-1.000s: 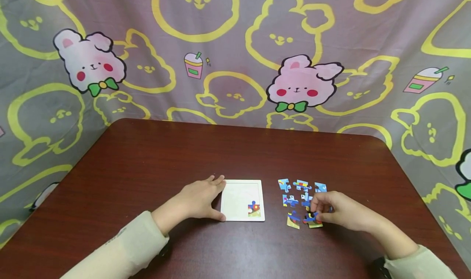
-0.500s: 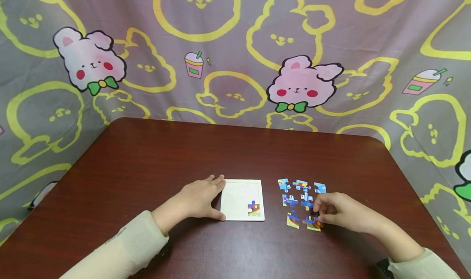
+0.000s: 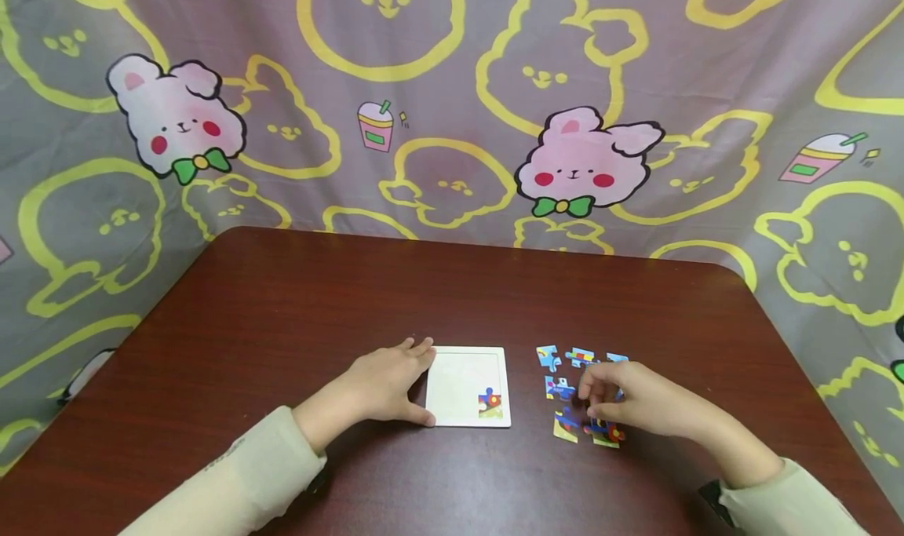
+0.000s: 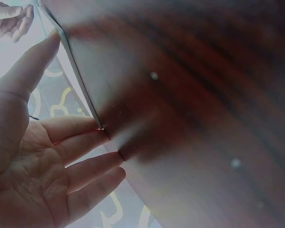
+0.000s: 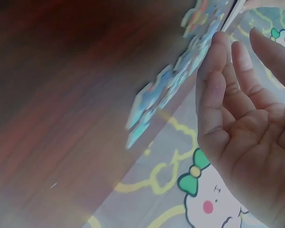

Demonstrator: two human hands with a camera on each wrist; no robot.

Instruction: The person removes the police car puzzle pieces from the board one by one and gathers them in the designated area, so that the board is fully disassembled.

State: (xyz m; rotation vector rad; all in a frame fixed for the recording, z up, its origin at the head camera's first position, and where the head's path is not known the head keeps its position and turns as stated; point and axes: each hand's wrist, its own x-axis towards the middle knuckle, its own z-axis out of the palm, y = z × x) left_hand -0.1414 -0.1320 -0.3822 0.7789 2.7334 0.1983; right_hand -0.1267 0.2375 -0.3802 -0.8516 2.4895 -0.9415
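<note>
A white square puzzle board point(image 3: 459, 379) lies on the table with one colourful jigsaw piece point(image 3: 490, 402) in its near right corner. My left hand point(image 3: 387, 383) spans the board's left side, thumb and fingers mostly straight. In the left wrist view fingertips touch the board's edge point(image 4: 78, 71). To the right, my right hand point(image 3: 639, 399) hovers over loose jigsaw pieces, fingers loosely bent, covering some of them. The right wrist view shows thumb and fingers apart, with nothing between them. Pieces peek out at its left, such as a blue one point(image 3: 559, 388) and a yellow-bottomed one point(image 3: 566, 426).
Several pieces stand in loose rows, among them one at the far left point(image 3: 548, 357) and one at the near right point(image 3: 607, 434). The dark red-brown table point(image 3: 339, 285) ends at a patterned curtain point(image 3: 452, 89) behind and at both sides.
The near right piece has shifted slightly to the right and nearer. My right hand has since moved left, over the middle of the pieces. My left hand stays at the board.
</note>
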